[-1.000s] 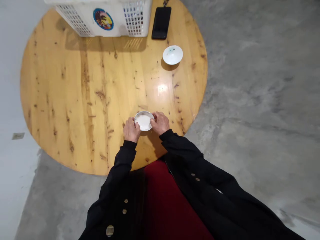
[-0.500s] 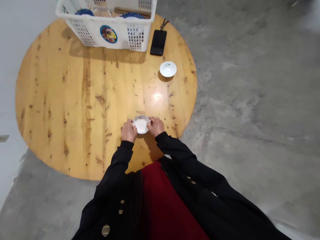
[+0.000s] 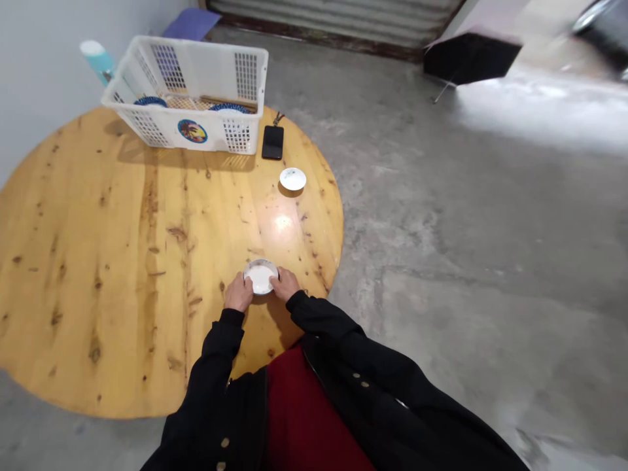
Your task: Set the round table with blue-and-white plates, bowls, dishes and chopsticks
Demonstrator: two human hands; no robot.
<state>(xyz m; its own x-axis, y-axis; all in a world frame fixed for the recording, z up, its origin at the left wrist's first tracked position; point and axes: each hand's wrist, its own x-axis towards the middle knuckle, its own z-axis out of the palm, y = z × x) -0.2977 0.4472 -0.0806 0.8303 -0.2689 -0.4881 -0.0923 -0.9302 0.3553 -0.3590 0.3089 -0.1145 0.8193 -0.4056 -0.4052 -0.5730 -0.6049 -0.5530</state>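
A small white dish (image 3: 260, 277) sits near the front edge of a round wooden table (image 3: 122, 261). My left hand (image 3: 238, 294) grips its left rim with curled fingers. My right hand (image 3: 285, 284) grips its right rim the same way. Both arms are in black sleeves. A second small white dish (image 3: 293, 178) stands further back, near the table's right edge, apart from both hands.
A white plastic basket (image 3: 189, 95) holding blue-rimmed dishes stands at the back of the table, with a black phone (image 3: 273, 142) just to its right. A teal bottle (image 3: 98, 61) is behind the basket. Bare concrete floor (image 3: 466, 229) lies to the right; a black umbrella (image 3: 466, 57) is far off.
The view has tilted up, so the table and dishes look smaller and the basket, floor and umbrella have come into view. Both hands stay on the same dish.
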